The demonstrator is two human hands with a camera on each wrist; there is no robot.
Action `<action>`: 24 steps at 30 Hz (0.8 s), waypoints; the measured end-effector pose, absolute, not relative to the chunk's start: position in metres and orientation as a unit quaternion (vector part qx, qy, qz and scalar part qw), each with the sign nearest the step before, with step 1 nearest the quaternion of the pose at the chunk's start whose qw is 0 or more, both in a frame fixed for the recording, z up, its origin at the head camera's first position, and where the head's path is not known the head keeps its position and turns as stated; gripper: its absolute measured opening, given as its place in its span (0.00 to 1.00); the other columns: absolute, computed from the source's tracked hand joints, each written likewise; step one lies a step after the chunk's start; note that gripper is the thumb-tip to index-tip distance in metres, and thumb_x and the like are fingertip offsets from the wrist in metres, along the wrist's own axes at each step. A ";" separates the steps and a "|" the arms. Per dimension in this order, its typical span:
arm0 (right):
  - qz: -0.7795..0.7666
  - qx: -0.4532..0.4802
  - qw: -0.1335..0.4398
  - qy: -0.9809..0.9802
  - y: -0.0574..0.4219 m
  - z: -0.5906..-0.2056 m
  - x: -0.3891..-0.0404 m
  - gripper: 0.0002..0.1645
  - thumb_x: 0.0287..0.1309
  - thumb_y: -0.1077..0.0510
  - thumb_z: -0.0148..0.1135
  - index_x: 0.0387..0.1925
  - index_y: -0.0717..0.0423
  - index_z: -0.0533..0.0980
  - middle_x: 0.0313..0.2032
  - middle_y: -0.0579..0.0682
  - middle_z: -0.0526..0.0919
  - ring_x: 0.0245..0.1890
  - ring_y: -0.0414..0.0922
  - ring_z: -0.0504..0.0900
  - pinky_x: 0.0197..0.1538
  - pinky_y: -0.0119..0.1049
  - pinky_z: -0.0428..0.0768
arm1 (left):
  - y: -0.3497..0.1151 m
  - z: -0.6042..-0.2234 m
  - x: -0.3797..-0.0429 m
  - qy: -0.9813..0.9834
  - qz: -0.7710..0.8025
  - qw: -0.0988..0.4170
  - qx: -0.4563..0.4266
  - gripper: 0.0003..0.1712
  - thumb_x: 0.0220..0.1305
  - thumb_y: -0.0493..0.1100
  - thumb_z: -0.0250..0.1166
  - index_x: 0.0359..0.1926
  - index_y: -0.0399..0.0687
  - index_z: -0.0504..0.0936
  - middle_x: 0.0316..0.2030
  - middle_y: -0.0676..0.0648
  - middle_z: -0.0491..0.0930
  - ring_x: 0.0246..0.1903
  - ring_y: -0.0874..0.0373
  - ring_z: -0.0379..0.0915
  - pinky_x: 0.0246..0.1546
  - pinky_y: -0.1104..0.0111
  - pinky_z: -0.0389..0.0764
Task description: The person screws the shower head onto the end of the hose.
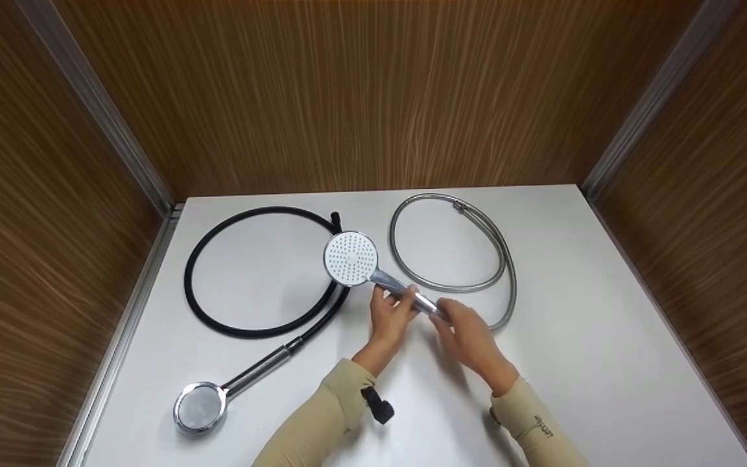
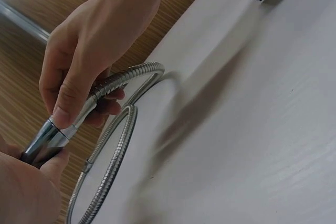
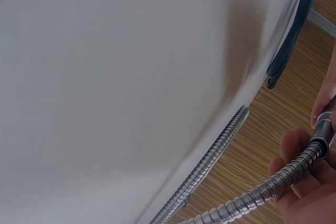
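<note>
In the head view a handheld shower head [image 1: 351,258] with a white dotted face is held at the middle of the table, its chrome handle [image 1: 390,283] slanting down to the right. My left hand [image 1: 390,321] grips that handle between thumb and fingers. At the handle's lower end, my right hand [image 1: 474,337] pinches the chrome connector [image 2: 84,113] of a silver metal hose [image 1: 512,279]. The left wrist view has the connector right up against the handle's end. From there the hose bends away and loops on the white table behind the hands.
A second shower head [image 1: 200,407] lies front left, joined to a black hose [image 1: 188,279] coiled at the left. The black hose's free end [image 1: 335,219] lies just behind the held shower head. Wood-patterned panels [image 1: 373,97] wall the white table [image 1: 607,363] at the back and sides.
</note>
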State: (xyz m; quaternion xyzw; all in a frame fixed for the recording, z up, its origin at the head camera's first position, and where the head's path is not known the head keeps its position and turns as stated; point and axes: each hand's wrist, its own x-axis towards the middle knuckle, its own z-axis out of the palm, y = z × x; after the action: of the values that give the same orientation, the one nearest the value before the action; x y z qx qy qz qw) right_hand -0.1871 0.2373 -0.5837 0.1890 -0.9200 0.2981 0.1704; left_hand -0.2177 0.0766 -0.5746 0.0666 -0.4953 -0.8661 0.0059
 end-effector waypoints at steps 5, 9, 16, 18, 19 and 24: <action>0.290 0.193 0.171 -0.922 0.238 -0.584 -0.187 0.10 0.72 0.59 0.65 0.49 0.61 0.80 0.36 0.50 0.86 0.36 0.49 0.86 0.42 0.48 0.87 | 0.077 -0.575 -0.218 -0.495 -0.866 0.007 0.065 0.21 0.71 0.30 0.65 0.59 0.34 0.67 0.39 0.38 0.82 0.39 0.51 0.85 0.47 0.55 0.92; 0.288 0.189 0.167 -0.924 0.237 -0.583 -0.186 0.11 0.73 0.58 0.64 0.50 0.60 0.81 0.36 0.51 0.86 0.35 0.49 0.85 0.43 0.50 0.86 | 0.077 -0.575 -0.217 -0.490 -0.869 0.005 0.067 0.20 0.71 0.30 0.65 0.58 0.34 0.67 0.38 0.40 0.82 0.39 0.52 0.85 0.47 0.55 0.92; 0.287 0.187 0.166 -0.925 0.238 -0.584 -0.186 0.11 0.74 0.58 0.64 0.50 0.60 0.81 0.36 0.51 0.87 0.36 0.50 0.85 0.44 0.51 0.86 | 0.077 -0.575 -0.216 -0.493 -0.868 0.010 0.064 0.21 0.71 0.30 0.65 0.59 0.33 0.66 0.38 0.40 0.82 0.38 0.52 0.84 0.47 0.54 0.92; 0.296 0.183 0.160 -0.924 0.238 -0.584 -0.186 0.12 0.73 0.58 0.65 0.51 0.60 0.81 0.38 0.52 0.87 0.38 0.51 0.87 0.46 0.51 0.87 | 0.077 -0.575 -0.216 -0.493 -0.867 0.011 0.065 0.21 0.71 0.30 0.65 0.59 0.33 0.66 0.39 0.39 0.83 0.40 0.50 0.85 0.47 0.54 0.92; 0.301 0.180 0.158 -0.923 0.237 -0.584 -0.186 0.12 0.72 0.58 0.66 0.51 0.60 0.80 0.38 0.53 0.88 0.38 0.52 0.88 0.46 0.50 0.88 | 0.077 -0.575 -0.217 -0.493 -0.867 0.012 0.066 0.22 0.71 0.30 0.65 0.59 0.33 0.66 0.39 0.39 0.83 0.41 0.49 0.85 0.48 0.54 0.92; 0.312 0.160 0.145 -0.925 0.236 -0.583 -0.186 0.17 0.66 0.57 0.72 0.51 0.60 0.79 0.40 0.54 0.88 0.41 0.52 0.89 0.48 0.50 0.88 | 0.078 -0.577 -0.217 -0.491 -0.868 0.009 0.069 0.21 0.71 0.29 0.65 0.59 0.34 0.67 0.38 0.40 0.82 0.39 0.51 0.85 0.48 0.54 0.92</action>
State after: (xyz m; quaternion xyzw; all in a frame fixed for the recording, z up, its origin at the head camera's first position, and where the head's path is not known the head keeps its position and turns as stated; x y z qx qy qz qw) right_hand -0.1859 0.2363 -0.5832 0.1599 -0.9253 0.3117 0.1454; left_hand -0.2171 0.0783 -0.5768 0.0694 -0.4912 -0.8682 0.0092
